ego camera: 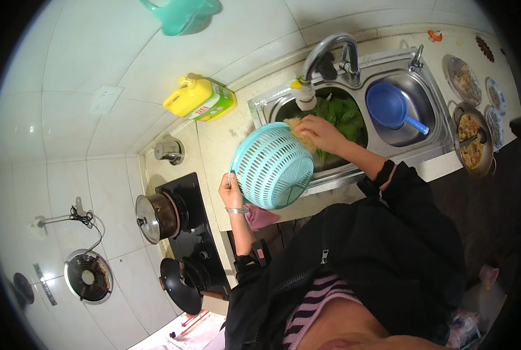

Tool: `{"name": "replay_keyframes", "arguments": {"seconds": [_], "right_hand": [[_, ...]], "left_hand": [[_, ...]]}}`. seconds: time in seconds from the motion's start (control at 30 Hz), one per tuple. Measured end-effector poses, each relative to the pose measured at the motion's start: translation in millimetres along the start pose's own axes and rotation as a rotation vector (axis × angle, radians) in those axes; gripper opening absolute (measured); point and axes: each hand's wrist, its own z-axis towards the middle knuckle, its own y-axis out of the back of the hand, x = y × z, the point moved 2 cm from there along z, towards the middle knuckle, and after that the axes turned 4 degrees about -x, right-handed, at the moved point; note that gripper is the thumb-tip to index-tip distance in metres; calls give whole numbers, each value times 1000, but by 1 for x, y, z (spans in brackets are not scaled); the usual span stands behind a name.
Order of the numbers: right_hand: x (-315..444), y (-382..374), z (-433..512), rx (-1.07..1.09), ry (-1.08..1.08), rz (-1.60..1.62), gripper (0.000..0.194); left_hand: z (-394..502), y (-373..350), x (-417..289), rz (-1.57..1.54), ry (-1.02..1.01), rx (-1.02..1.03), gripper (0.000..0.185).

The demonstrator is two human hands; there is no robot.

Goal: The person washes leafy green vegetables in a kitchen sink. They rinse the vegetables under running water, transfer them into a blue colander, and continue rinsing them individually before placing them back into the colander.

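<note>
My left hand (231, 191) grips the rim of a light blue plastic colander (273, 168), which is tilted with its slotted base towards me. A tan scouring pad or loofah (298, 131) is in my right hand (320, 132), pressed against the colander's upper side. Behind them, green leafy vegetables (343, 116) fill the left basin of a stainless steel sink (440, 103). Over that basin hangs the chrome faucet (330, 41) with a white spout filter (305, 97). Whether water runs from it I cannot tell. The colander's inside is hidden.
A blue plastic ladle (387, 105) rests in the right basin. Further right are a pan of cooked food (471, 148) and several plates. A yellow detergent jug (203, 99) stands by the wall. A lidded pot (157, 218) and a wok (179, 284) sit on the black stove (203, 238).
</note>
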Motion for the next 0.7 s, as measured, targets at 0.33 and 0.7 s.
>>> {"name": "replay_keyframes", "arguments": {"seconds": [0.33, 0.7], "right_hand": [[144, -59, 71, 60, 483, -90, 12], [90, -13, 94, -224, 91, -81, 15]], "left_hand": [[15, -26, -25, -16, -66, -147, 18], [5, 18, -45, -54, -193, -139, 22]]}}
